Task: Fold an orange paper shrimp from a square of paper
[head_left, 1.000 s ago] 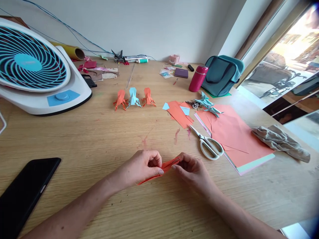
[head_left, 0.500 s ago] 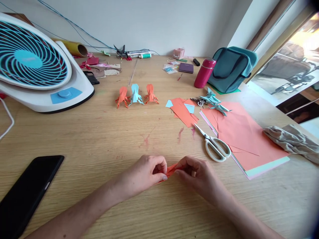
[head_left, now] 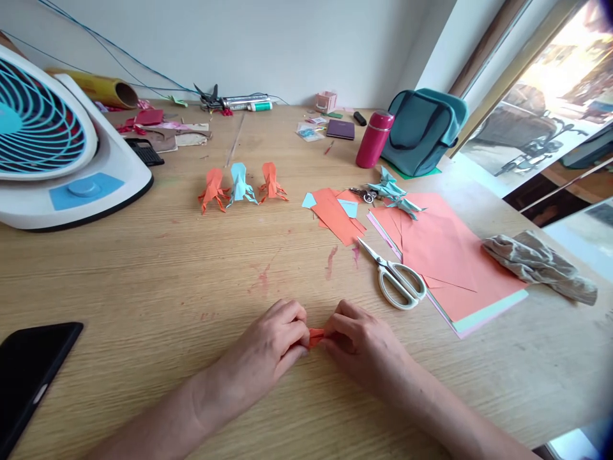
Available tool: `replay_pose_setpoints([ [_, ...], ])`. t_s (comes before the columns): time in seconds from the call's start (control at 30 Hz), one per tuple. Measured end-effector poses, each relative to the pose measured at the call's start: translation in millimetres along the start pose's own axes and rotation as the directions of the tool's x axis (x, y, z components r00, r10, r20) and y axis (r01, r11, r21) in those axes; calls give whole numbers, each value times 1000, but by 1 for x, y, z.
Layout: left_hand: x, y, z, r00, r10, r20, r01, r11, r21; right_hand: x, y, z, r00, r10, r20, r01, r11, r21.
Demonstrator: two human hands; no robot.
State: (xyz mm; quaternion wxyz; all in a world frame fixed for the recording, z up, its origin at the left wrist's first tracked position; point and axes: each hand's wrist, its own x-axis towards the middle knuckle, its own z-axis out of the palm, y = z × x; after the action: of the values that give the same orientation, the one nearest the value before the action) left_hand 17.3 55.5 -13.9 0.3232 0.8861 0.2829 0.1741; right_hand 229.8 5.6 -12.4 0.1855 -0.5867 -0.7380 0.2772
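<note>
Between my hands, low in the head view, is a small piece of folded orange paper (head_left: 315, 337). My left hand (head_left: 280, 338) is closed on its left end, and my right hand (head_left: 359, 338) pinches the right end. Only the short middle stretch of the paper shows; the fingers cover the rest. To the right of my right hand lie white-handled scissors (head_left: 400, 281), blades pointing away to the left. Beyond the hands stand three folded paper figures: an orange one (head_left: 213, 190), a light blue one (head_left: 241, 184) and another orange one (head_left: 272, 182).
Orange paper sheets (head_left: 450, 255) and a crumpled cloth (head_left: 536, 263) lie right. Orange strips (head_left: 338, 217), light blue folded figures (head_left: 393, 191), a pink flask (head_left: 375, 139) and a teal bag (head_left: 421, 134) are behind. A fan (head_left: 96, 166) and black phone (head_left: 38, 377) stand left.
The view has turned slightly right, so things appear shifted left. My left fingers have closed further over the orange paper, and less of it shows between the hands.
</note>
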Motion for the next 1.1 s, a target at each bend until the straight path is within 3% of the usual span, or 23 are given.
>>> replay_pose_setpoints([
  [0.2, -16, 4, 5, 985, 137, -103, -121, 981, 150, 2, 0, 0, 1000, 5, -13, -5, 1000, -9],
  [0.37, -21, 4, 8, 937, 320, -140, -243, 885, 397, 2, -4, 1, 1000, 12, -23, -12, 1000, -14],
  [0.5, -20, 1, 9, 904, 392, -172, -280, 844, 457, 4, -7, 3, 999, 20, -40, -21, 999, -35],
  [0.8, -20, 0, 5, 925, 368, -91, -295, 851, 435, 4, -4, -6, 999, -19, 29, 19, 1000, 23],
  [1.1, -22, -3, 3, 920, 378, -105, -288, 832, 474, 3, 3, -15, 994, -13, 111, -1, 991, 133],
])
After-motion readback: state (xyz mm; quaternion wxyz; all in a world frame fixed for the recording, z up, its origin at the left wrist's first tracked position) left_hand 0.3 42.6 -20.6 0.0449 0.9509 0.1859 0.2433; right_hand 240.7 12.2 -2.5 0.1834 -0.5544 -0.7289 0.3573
